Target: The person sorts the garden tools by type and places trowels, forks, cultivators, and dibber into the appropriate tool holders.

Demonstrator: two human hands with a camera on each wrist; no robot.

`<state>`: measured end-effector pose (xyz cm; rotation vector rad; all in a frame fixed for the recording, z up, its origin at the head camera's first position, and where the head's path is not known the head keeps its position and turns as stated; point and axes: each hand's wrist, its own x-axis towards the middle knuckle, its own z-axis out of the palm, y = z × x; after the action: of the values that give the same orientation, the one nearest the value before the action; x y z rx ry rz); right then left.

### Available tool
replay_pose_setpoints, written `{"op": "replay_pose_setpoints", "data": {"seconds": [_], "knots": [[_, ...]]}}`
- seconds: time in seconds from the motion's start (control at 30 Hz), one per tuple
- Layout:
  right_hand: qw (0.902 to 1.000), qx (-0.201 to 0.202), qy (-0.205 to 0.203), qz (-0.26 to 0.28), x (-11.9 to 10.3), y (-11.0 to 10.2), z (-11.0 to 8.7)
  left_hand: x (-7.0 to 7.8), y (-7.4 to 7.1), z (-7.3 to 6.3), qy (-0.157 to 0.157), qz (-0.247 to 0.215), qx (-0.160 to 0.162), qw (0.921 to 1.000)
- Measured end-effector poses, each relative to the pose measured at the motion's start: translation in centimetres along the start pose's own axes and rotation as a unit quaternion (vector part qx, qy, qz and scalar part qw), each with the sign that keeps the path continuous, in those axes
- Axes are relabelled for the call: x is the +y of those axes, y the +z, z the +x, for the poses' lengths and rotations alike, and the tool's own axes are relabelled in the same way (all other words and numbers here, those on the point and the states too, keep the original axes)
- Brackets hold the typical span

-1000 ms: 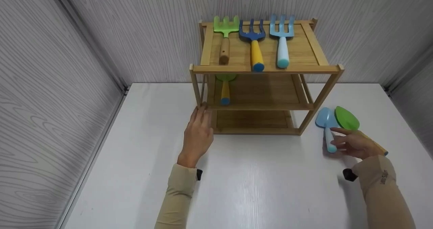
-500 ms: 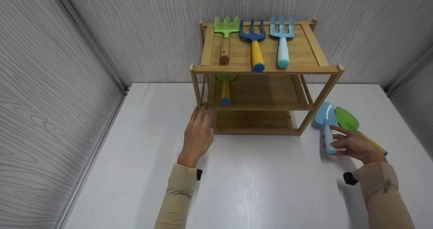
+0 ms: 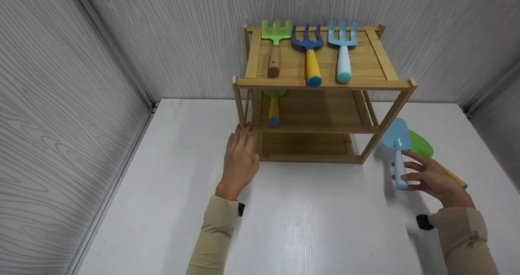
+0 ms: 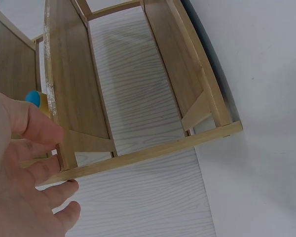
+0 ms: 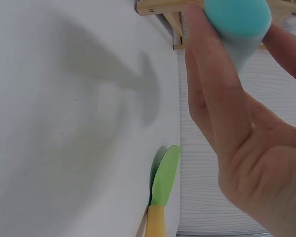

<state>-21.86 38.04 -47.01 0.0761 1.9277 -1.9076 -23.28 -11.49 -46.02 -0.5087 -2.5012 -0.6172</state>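
My right hand holds a light-blue hand trowel by its handle, between thumb and fingers; the shadow in the head view shows it raised off the table. In the right wrist view its turquoise handle end points at the camera. A green trowel with a yellow handle lies on the table, partly behind that hand. My left hand is at the front left post of a wooden three-tier rack. In the left wrist view, its thumb and fingers pinch the middle shelf's corner.
On the top shelf lie a green hand fork, a dark-blue fork with yellow handle and a light-blue fork. Another green trowel with yellow handle lies on the middle shelf's left. Grey wood-grain panels surround the white table.
My right hand has lifted the light-blue trowel off the table, its blade rising towards the rack's right post. The left hand has kept its place on the rack; the view has shifted slightly.
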Motion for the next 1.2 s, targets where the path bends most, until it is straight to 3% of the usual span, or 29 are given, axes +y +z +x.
{"op": "replay_pose_setpoints", "data": {"seconds": [0.37,0.7,0.9,1.2], "knots": [[0.9967,-0.026,-0.076,0.013,0.4,0.8,-1.5,0.0,0.0,0.2,0.016,-0.005,0.006,0.9998],[0.9925,-0.032,-0.118,0.003,0.7,1.3,-2.3,-0.1,0.0,0.1,-0.002,-0.009,-0.002,1.0],[0.9927,-0.033,-0.116,-0.005,1.0,1.5,-2.7,-0.1,-0.1,0.1,0.01,-0.002,0.006,0.9999],[0.9943,-0.008,-0.106,-0.006,1.2,2.1,-3.1,0.0,0.0,0.1,0.002,-0.008,0.0,1.0]]}}
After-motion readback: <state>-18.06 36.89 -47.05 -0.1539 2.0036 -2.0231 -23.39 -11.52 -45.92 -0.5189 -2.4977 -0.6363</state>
